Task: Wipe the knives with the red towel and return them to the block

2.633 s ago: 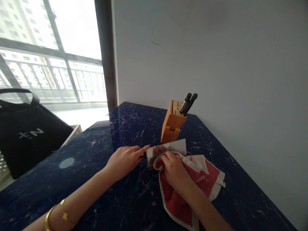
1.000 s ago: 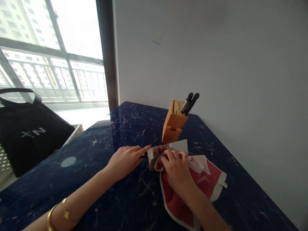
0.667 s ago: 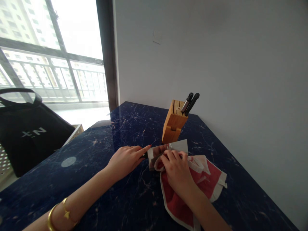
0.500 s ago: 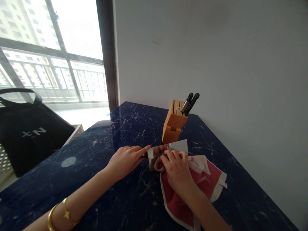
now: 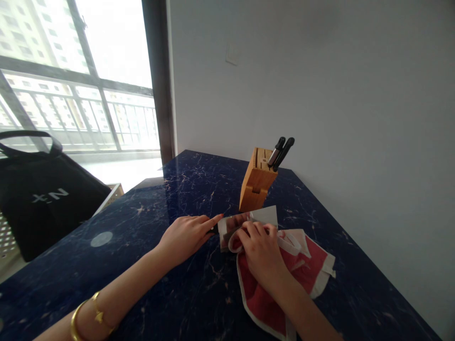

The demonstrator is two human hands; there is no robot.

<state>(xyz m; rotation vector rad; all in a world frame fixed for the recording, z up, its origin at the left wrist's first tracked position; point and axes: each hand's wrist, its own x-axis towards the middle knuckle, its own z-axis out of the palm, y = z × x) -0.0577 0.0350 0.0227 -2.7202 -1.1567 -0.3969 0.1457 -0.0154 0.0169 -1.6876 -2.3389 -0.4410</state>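
Left of the frame's centre, the left hand (image 5: 188,239) clamps its fingers round the black handle (image 5: 214,228) of a cleaver (image 5: 263,215) at lower centre, where the right hand (image 5: 261,248), fingers bunching a red cloth (image 5: 317,258) against it, seems to be wiping, so the next stroke calls for fingertips clear of the edge.
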